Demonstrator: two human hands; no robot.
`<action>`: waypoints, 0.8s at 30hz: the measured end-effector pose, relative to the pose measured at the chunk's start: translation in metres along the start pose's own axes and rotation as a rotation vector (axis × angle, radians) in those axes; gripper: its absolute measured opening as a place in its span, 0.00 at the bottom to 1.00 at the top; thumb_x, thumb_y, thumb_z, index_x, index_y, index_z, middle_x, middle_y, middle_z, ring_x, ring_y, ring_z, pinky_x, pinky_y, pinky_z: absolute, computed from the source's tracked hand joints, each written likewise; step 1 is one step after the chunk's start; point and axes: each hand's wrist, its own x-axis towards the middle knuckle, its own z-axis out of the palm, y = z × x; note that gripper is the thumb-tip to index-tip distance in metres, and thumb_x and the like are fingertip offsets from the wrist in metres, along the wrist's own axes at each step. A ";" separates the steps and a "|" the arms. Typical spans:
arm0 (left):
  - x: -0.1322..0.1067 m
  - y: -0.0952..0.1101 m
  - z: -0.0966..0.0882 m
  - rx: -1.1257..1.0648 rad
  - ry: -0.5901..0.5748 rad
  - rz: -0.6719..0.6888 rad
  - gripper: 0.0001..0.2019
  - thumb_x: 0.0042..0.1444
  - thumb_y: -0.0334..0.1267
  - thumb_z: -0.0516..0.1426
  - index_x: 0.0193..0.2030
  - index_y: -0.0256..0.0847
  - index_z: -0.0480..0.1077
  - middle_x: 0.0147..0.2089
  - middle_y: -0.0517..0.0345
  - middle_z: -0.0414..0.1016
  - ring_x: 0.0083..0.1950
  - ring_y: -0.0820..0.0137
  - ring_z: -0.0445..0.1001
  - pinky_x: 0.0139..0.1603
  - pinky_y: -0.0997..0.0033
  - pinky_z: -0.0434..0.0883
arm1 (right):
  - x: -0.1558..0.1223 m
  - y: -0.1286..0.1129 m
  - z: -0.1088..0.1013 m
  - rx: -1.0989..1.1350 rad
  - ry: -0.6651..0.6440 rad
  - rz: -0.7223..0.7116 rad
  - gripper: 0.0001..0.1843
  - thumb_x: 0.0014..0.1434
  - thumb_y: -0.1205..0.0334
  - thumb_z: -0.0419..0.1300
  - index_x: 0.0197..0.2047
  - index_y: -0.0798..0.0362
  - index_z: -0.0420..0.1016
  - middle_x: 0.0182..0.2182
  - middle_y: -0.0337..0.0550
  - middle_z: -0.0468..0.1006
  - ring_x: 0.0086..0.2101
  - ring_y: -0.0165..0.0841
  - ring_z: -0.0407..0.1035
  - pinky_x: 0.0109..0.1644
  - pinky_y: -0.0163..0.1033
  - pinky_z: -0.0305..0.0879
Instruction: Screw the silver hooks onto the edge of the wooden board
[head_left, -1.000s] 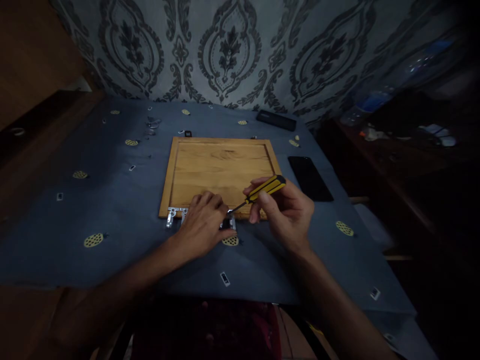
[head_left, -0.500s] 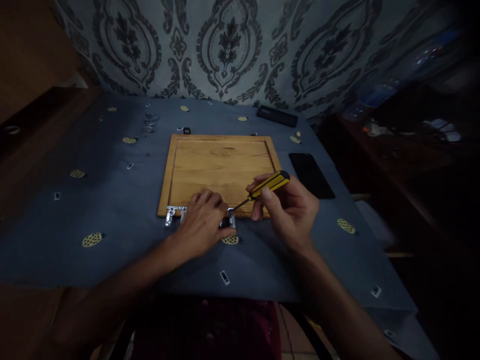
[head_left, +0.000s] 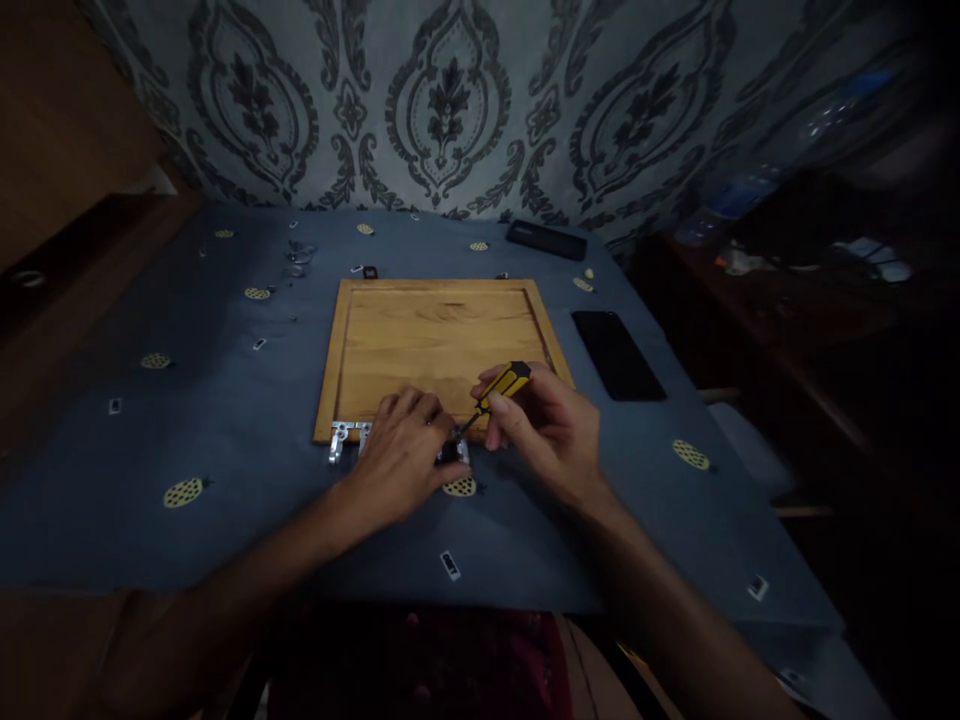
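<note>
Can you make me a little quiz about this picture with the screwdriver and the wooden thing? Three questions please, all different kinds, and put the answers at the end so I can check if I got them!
1. Pick one. Which colours show on the screwdriver?
A) red and white
B) yellow and black
C) green and pink

2. True or false? The right hand is the one holding the screwdriver.

3. Fill in the gap with "near" or "far". The left hand lies over some shiny metal pieces along the ____ edge of the wooden panel, as the person sees it.

Key: 1. B; 2. True; 3. near
</note>
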 end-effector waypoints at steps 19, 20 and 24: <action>-0.040 0.013 -0.014 0.063 0.343 0.086 0.11 0.69 0.42 0.55 0.50 0.37 0.71 0.43 0.52 0.77 0.45 0.59 0.74 0.46 0.57 0.74 | 0.005 0.010 -0.002 -0.071 -0.050 -0.104 0.07 0.70 0.60 0.56 0.38 0.50 0.68 0.21 0.30 0.68 0.18 0.24 0.67 0.21 0.32 0.62; -0.050 0.015 -0.013 0.038 0.332 0.105 0.10 0.71 0.39 0.52 0.49 0.37 0.71 0.41 0.53 0.78 0.42 0.62 0.76 0.43 0.60 0.75 | 0.005 0.011 -0.002 -0.068 -0.053 -0.104 0.07 0.70 0.60 0.56 0.38 0.50 0.68 0.21 0.30 0.67 0.18 0.24 0.67 0.22 0.33 0.62; -0.077 0.021 0.010 0.049 0.091 0.072 0.14 0.70 0.31 0.50 0.58 0.38 0.68 0.41 0.54 0.82 0.36 0.65 0.80 0.35 0.67 0.76 | 0.005 0.013 -0.002 -0.090 -0.052 -0.103 0.08 0.70 0.59 0.56 0.37 0.51 0.68 0.22 0.31 0.68 0.18 0.24 0.68 0.22 0.32 0.61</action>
